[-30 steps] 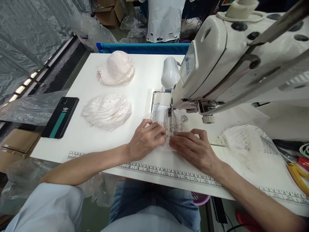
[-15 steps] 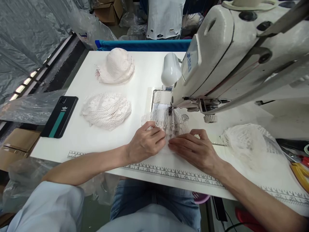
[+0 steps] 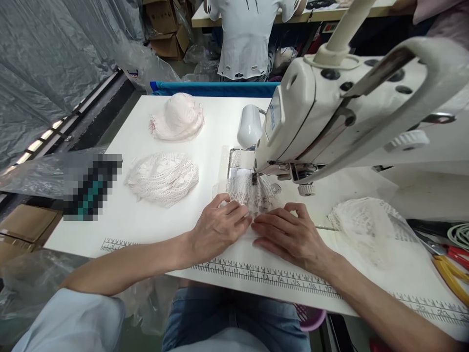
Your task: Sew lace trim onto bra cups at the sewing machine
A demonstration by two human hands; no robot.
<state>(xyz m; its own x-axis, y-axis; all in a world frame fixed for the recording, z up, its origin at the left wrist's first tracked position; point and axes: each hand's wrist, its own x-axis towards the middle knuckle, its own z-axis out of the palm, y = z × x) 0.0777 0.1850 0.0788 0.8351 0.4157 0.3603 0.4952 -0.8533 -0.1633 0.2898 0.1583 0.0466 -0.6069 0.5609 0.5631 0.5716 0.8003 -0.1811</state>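
Note:
A small piece of white lace lies under the presser foot of a white sewing machine. My left hand rests on the table at the lace's near left edge, fingers curled and pinching the fabric. My right hand lies flatter at the near right edge, fingertips pressed on the same lace. The two hands almost touch in front of the needle.
A heap of lace pieces and a pinkish cap-shaped piece lie to the left, a blurred phone at the left edge. More lace sits at the right, with scissors beyond. A printed ruler runs along the table's front edge.
The view has tilted up and drawn back a little. Both hands stay on the lace by the needle, shifted slightly nearer each other.

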